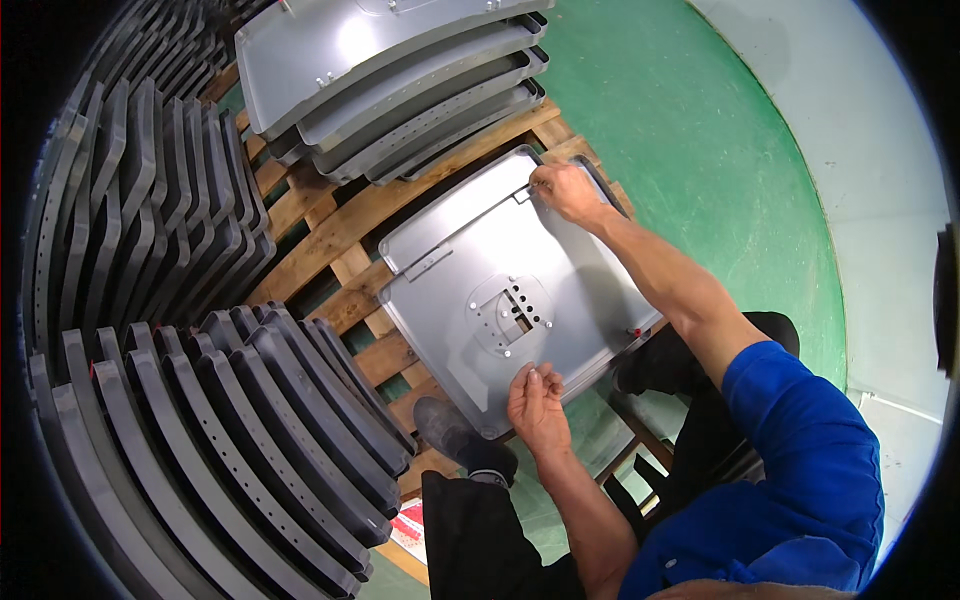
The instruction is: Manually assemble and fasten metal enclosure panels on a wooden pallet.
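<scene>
Just beyond the wooden pallet's [320, 240] right end spreads green floor [690, 170], and on the pallet near that end lies a grey sheet-metal panel [440, 325], the right hand [566, 191] curled at its far edge and the left hand [540, 405] with fingertips bunched at its near edge; whether either grips anything I cannot tell. Print on a red-and-white sheet [408, 528] by the pallet's near edge is too small to read. Stacked curved panels [390, 60] crowd the far side, nested dark panels [250, 400] line the left, and a shoe [445, 432] sits beside the panel's near-left edge.

Place: factory workshop, it seems | signs: many grey metal panels with bent edges [262, 372], standing in rows; pale-brown wooden pallet boards [345, 238]; glossy green floor [680, 150]
</scene>
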`<state>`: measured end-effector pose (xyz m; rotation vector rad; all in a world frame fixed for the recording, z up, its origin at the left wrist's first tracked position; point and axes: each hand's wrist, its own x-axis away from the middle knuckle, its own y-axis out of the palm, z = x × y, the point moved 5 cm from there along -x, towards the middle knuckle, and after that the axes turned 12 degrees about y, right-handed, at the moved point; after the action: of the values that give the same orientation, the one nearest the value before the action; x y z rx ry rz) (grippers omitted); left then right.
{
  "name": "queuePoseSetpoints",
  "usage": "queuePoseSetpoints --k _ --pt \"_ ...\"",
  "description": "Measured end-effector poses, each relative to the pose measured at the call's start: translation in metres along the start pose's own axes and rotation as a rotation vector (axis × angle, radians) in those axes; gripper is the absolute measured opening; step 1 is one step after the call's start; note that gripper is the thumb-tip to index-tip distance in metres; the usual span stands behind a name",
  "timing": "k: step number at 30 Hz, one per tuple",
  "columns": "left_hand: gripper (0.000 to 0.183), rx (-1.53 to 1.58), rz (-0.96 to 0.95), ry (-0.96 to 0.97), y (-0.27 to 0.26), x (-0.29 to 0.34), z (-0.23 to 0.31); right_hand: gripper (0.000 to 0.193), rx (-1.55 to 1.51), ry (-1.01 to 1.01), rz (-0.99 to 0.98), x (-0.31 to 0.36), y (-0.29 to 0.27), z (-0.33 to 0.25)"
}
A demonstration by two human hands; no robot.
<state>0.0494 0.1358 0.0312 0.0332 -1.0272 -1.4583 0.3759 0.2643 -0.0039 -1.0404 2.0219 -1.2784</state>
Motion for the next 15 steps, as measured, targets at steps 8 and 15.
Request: queuePoseSetpoints --k 8,15 --pt "0.020 -0.001 0.001 0.011 0.003 0.000 0.004 0.013 -0.055 0.038 -0.105 -0.003 -0.017 0.000" --pt "0.019 0.011 -0.001 0.012 0.005 -0.003 0.003 0.015 0.142 0.043 -0.167 -0.009 -0.011 0.007"
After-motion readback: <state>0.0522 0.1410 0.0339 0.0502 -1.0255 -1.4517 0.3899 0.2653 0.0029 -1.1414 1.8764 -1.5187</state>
